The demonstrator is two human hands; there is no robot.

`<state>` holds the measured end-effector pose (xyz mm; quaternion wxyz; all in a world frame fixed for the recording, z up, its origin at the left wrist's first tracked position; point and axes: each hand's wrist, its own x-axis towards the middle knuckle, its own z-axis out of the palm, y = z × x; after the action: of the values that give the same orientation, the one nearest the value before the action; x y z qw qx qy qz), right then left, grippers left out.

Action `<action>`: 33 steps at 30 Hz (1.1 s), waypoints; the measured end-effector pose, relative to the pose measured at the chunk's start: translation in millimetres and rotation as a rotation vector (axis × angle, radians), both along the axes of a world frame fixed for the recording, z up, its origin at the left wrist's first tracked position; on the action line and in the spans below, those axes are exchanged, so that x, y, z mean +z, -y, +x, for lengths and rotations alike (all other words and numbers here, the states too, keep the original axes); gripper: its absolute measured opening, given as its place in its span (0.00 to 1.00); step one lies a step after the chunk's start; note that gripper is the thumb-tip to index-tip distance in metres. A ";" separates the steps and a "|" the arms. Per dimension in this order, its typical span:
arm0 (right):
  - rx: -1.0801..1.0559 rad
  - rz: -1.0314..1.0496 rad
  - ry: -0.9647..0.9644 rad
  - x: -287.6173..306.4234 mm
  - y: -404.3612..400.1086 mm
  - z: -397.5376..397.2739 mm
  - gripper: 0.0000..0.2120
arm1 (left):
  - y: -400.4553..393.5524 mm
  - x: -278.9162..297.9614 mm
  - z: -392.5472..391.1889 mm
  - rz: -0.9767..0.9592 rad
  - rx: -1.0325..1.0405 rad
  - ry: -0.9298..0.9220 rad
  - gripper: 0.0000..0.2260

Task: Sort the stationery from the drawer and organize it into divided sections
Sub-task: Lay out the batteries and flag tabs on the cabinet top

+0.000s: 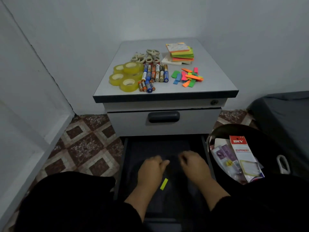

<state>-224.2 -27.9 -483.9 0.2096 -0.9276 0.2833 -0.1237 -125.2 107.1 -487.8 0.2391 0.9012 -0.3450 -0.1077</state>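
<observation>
Where left hand (pixel 151 171) curls, yellow tab (pixel 164 184) just beside, apart.

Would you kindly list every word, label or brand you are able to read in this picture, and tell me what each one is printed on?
"DIY": white letters on the red header of the flat plastic stationery packet in the round black bin.
"STATIONERY": red strip lower on that same packet, last letters blurred.
Printed wrappers of the cylindrical batteries on the grey cabinet top: too small to read.
Other packets in the bin: print unreadable.
</observation>
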 end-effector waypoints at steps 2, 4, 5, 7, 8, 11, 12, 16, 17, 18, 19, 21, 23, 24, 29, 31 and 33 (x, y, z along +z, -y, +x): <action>0.028 0.084 -0.295 -19.4 -7.3 -9.5 0.11 | -5.8 -18.1 -9.7 0.147 0.019 -0.165 0.12; 0.052 0.132 -0.461 -31.1 -15.0 -17.0 0.14 | -6.6 -29.8 -17.1 0.226 0.014 -0.184 0.10; 0.056 0.138 -0.512 -33.5 -18.3 -19.3 0.14 | -6.0 -32.8 -20.0 0.255 0.008 -0.166 0.11; 0.062 0.157 -0.582 -36.6 -21.1 -20.9 0.14 | -4.1 -40.9 -24.1 0.305 0.008 -0.144 0.13; 0.065 0.170 -0.614 -38.2 -21.7 -21.6 0.13 | -3.5 -44.4 -25.8 0.330 0.012 -0.143 0.13; 0.103 0.146 -0.753 -40.9 -24.8 -24.9 0.15 | -3.1 -53.3 -28.4 0.412 0.000 -0.128 0.13; 0.109 0.132 -0.780 -41.4 -25.6 -25.5 0.16 | -3.1 -55.4 -28.2 0.428 -0.009 -0.112 0.12; 0.109 0.138 -0.812 -42.2 -26.2 -23.7 0.17 | -2.9 -60.1 -25.7 0.455 -0.052 -0.077 0.11; 0.109 0.138 -0.809 -41.1 -26.5 -23.3 0.16 | -2.6 -61.1 -24.9 0.454 -0.056 -0.077 0.11; 0.106 0.136 -0.798 -40.1 -26.6 -22.6 0.16 | -2.5 -60.9 -24.6 0.452 -0.053 -0.085 0.11; 0.101 0.139 -0.781 -38.0 -26.9 -21.9 0.15 | -2.9 -60.2 -24.5 0.448 -0.042 -0.107 0.10; 0.081 0.172 -0.723 -33.4 -26.8 -19.3 0.15 | -4.7 -59.4 -23.3 0.411 -0.001 -0.175 0.09; 0.053 0.204 -0.636 -27.9 -25.6 -15.0 0.13 | -6.2 -59.3 -21.0 0.347 0.042 -0.238 0.08; 0.039 0.210 -0.587 -24.6 -24.8 -12.8 0.12 | -6.1 -58.2 -19.8 0.314 0.060 -0.264 0.08; -0.075 0.266 -0.278 -4.4 -18.9 -4.5 0.06 | 3.3 -32.3 -12.3 0.027 0.141 -0.367 0.06; -0.126 0.279 -0.079 12.0 -14.5 2.4 0.04 | 11.2 -7.3 -7.8 -0.158 0.166 -0.297 0.05; -0.154 0.234 0.167 38.1 -9.0 11.3 0.04 | 19.4 26.9 -5.7 -0.365 0.181 -0.176 0.04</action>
<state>-212.9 -18.8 -445.8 0.3288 -0.8590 0.3474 -0.1824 -130.9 87.7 -461.0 0.4363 0.8572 -0.2545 -0.0999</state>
